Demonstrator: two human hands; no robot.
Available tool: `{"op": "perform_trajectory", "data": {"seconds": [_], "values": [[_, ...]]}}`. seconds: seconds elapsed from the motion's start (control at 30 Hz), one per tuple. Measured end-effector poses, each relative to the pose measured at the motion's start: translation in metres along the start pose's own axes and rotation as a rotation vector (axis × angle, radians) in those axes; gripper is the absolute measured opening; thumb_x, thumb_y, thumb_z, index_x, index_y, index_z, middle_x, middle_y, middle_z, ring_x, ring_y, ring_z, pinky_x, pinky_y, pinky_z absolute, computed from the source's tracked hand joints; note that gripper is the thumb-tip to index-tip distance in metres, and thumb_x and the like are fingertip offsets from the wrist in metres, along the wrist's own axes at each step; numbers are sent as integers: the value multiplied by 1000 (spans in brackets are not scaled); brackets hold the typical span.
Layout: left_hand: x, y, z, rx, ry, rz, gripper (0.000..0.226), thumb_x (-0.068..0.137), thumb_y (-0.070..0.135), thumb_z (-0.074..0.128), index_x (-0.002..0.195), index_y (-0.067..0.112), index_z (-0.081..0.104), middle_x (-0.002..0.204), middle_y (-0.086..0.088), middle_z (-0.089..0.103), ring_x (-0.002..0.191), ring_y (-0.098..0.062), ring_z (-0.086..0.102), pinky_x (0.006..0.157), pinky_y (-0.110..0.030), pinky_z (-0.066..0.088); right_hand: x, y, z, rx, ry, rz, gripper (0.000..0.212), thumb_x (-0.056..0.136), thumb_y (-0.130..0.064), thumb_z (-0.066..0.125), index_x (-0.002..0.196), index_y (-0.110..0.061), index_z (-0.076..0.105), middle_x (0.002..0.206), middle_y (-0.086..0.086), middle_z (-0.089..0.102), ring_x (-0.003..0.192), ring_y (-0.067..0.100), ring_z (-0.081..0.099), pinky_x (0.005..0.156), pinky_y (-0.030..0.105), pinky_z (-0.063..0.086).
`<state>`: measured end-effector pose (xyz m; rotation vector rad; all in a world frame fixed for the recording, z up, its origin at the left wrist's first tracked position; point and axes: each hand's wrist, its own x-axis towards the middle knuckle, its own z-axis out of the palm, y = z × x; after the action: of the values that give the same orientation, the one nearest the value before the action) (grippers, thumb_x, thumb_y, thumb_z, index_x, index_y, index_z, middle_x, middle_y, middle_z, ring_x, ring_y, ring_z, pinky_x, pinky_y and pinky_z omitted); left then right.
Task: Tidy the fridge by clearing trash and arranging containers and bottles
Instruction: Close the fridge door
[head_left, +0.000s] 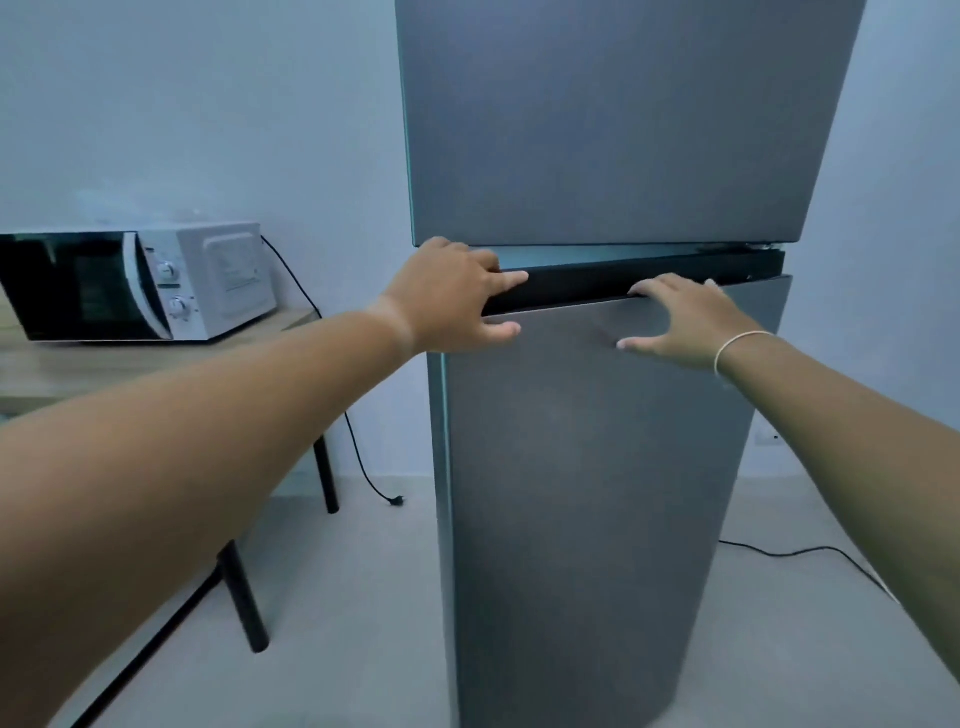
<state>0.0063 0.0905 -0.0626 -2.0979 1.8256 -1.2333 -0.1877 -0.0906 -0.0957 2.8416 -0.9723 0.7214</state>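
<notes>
A tall grey two-door fridge (597, 467) fills the middle of the view, with the freezer door (608, 130) above and the lower door below. The lower door stands slightly ajar along its black top edge (571, 291). My left hand (452, 299) grips the left corner of that top edge, fingers curled over it and thumb on the door front. My right hand (685, 319) rests further right, fingers hooked over the same edge and thumb spread on the door face. The fridge's inside is hidden.
A white microwave (140, 286) sits on a wooden table (104, 364) with black legs at the left. Its unplugged cord (363, 467) hangs to the floor. Another black cable (810, 553) runs along the floor at the right. Pale walls stand behind.
</notes>
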Motion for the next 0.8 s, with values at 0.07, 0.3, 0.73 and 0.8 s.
{"op": "perform_trajectory", "data": {"seconds": [0.07, 0.3, 0.73, 0.8], "values": [[5, -3, 18, -14, 12, -40, 85, 71, 68, 15, 140, 28, 44, 111, -7, 65, 96, -30, 61, 89, -36, 41, 16, 3, 13, 66, 55, -3, 67, 76, -52, 66, 130, -18, 47, 134, 4, 49, 126, 28, 42, 109, 39, 29], [15, -15, 69, -109, -10, -157, 77, 79, 64, 22, 144, 24, 39, 149, -11, 43, 140, -34, 36, 117, -41, 20, 57, -4, 40, 114, 205, -16, 65, 68, -59, 69, 114, -14, 58, 114, 6, 54, 110, 29, 46, 99, 35, 33], [29, -15, 96, -207, -72, -220, 63, 97, 45, 34, 151, 17, 17, 162, -3, 11, 150, -28, 7, 122, -38, 3, 78, -8, 51, 105, 227, 4, 66, 67, -63, 67, 112, -14, 58, 107, 4, 55, 102, 26, 49, 94, 32, 34], [30, -13, 100, -227, -70, -241, 61, 98, 42, 35, 151, 16, 18, 162, -3, 11, 150, -28, 7, 122, -38, 4, 81, -8, 54, 94, 235, 7, 66, 67, -64, 67, 111, -15, 59, 106, 4, 55, 101, 26, 49, 93, 33, 34]]}}
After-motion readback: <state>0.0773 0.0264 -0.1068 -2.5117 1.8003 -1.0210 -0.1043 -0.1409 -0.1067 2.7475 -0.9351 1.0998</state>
